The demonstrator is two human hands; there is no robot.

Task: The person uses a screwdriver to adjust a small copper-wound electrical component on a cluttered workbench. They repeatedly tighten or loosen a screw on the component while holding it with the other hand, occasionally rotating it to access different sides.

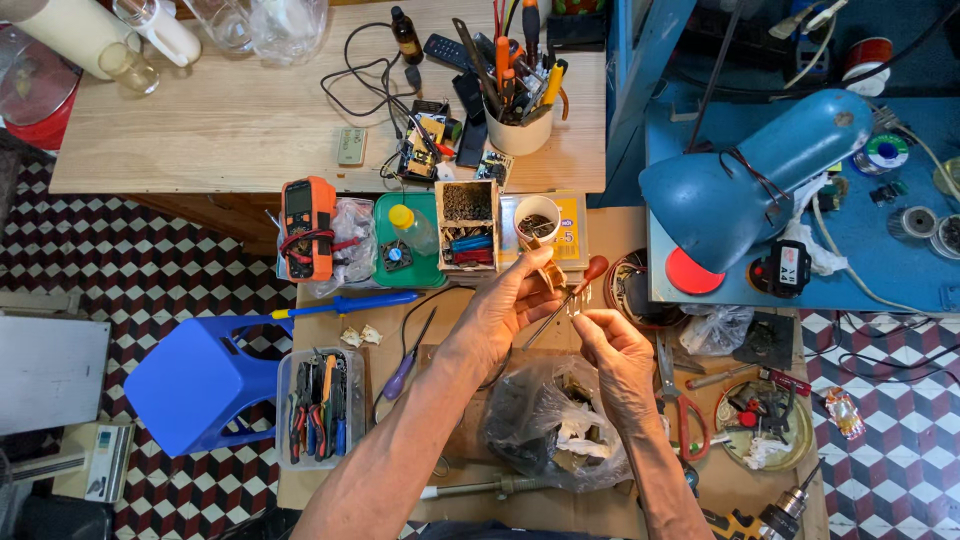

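My left hand (505, 310) is raised over the workbench and pinches a slim screwdriver (570, 293) with a dark red handle; its shaft slants down to the left. A tan, wood-coloured piece (547, 266) sits at the fingertips of that hand. My right hand (612, 345) is just to the right, its fingertips closed on a very small metal part (578, 312) held against the screwdriver's shaft. Below both hands lies a crumpled clear plastic bag (555, 425) with dark contents.
A blue desk lamp (750, 175) stands at the right. Orange multimeter (308, 228), green tray (410, 268), white cup (537, 215) lie behind. A clear box of pliers (320, 405) and blue stool (205, 375) are left. Red-handled scissors (688, 415) lie right.
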